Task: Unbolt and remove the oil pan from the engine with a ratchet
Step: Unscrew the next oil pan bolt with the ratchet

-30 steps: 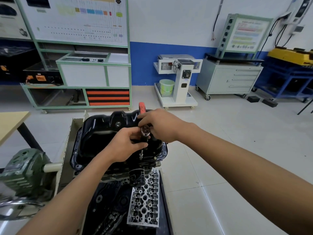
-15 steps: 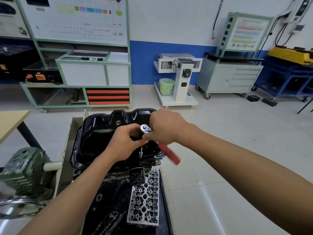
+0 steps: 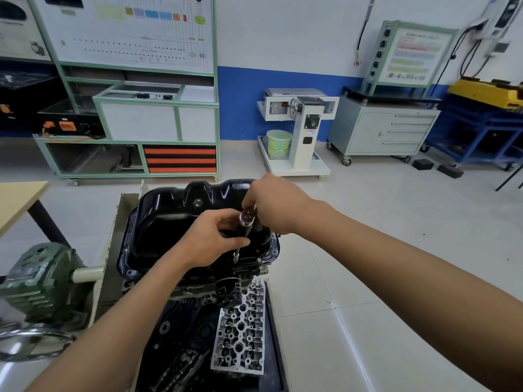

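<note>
A glossy black oil pan [image 3: 169,219] sits on top of the upturned engine [image 3: 235,281] on a stand. The ratchet [image 3: 246,219] stands upright over a bolt on the pan's near right flange, its extension [image 3: 236,253] reaching down to the flange. My left hand [image 3: 215,239] grips the ratchet's extension just under the head. My right hand [image 3: 277,207] holds the ratchet's handle, which is hidden behind the hand.
A grey cylinder head [image 3: 240,332] lies in the tray below the engine. The stand's green gearbox [image 3: 36,281] and handwheel are at the left. A wooden table corner [image 3: 19,199] is at the far left. Training boards, cabinets and carts line the far wall.
The red handle swung from the near right side round to the far side behind my right hand. My left hand stayed on the extension.
</note>
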The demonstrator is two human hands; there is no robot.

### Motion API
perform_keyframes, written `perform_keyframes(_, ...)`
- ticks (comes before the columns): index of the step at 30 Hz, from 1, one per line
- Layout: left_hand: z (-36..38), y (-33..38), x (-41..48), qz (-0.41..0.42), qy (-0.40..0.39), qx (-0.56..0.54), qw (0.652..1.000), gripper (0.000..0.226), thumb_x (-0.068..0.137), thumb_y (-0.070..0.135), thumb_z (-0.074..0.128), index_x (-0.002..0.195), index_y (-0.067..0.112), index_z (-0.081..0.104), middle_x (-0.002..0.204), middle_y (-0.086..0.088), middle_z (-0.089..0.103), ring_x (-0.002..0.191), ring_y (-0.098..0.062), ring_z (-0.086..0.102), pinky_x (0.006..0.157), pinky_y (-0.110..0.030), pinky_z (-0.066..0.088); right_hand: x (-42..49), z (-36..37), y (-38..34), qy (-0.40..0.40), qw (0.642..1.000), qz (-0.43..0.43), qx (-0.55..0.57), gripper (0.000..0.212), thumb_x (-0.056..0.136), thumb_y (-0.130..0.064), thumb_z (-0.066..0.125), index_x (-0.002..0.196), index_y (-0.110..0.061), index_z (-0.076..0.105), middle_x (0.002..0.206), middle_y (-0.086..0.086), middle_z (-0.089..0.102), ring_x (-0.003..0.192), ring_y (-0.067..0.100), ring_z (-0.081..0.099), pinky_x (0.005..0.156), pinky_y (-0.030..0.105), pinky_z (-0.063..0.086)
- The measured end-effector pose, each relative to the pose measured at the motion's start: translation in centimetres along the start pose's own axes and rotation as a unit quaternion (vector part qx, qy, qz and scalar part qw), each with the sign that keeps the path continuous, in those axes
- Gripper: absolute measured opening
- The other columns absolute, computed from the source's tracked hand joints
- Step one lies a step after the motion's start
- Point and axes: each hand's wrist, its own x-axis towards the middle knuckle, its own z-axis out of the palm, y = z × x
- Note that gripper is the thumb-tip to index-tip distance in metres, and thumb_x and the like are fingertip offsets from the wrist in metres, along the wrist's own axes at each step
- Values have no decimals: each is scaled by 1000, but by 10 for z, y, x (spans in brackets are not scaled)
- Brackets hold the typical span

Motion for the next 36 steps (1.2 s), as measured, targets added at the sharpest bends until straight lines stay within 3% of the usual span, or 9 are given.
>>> perform_keyframes(2,0,3,0,0,-11,1,1000,43,83,-4,80,107,31,71,105,13,77,104,-8,72,91,-30,59,2,1,0,-10,999,-51,1,47,80,5,56,113,-23,73,121,8,61,101,32,59,78,36,50)
perform_keyframes(4,-2,4,0,-4,-12,2,1000,44,84,-5,78,108,32,71,107,16,76,105,-5,71,93,-28,58,3,3,1,-4,996,-84,3,45,78,5,57,112,-19,73,128,5,64,113,30,58,87,41,51)
perform_keyframes(10,-2,2,-5,2,27,30,999,31,84,2,80,107,22,73,102,15,76,100,-4,72,86,-22,57,2,3,1,23,1000,-13,5,39,83,-8,57,117,-23,68,105,9,54,85,29,57,66,32,43)
perform_keyframes(13,0,0,-6,10,58,38,998,29,83,4,82,100,26,72,98,18,76,96,-2,72,81,-13,54,-1,-2,0,20,999,31,-11,9,78,-14,62,80,-23,60,86,3,53,62,19,47,52,25,31)
perform_keyframes(16,4,-3,-6,20,88,49,995,29,82,6,83,96,28,72,95,18,76,92,-1,72,78,-11,53,-3,-2,1,15,999,46,-15,33,77,-24,68,62,-23,38,69,-2,41,55,14,41,47,25,25)
perform_keyframes(21,9,-6,-6,34,128,50,990,22,82,8,84,92,24,71,87,12,75,83,-6,73,75,-17,56,-4,8,-8,-22,997,59,53,39,82,-44,66,59,-21,45,61,-2,48,54,15,48,50,27,30)
perform_keyframes(32,3,-1,-7,49,40,1,998,42,84,2,81,113,31,71,103,11,77,95,-10,73,84,-19,56,-3,2,-8,-33,998,37,48,38,78,-31,78,59,-20,47,60,0,46,55,19,47,50,27,33)
perform_keyframes(35,2,0,-6,33,22,15,999,51,85,1,79,113,41,68,102,16,75,93,-8,71,82,-19,55,-2,-2,-6,-6,1000,13,-17,8,81,-14,71,77,-17,65,66,0,41,58,19,45,50,26,29)
perform_keyframes(36,2,0,-6,32,15,19,999,49,86,0,79,113,40,69,102,16,74,94,-8,70,82,-19,56,-1,-2,-4,6,1000,12,-22,12,82,-9,67,89,-19,70,70,0,42,57,18,42,50,26,27)
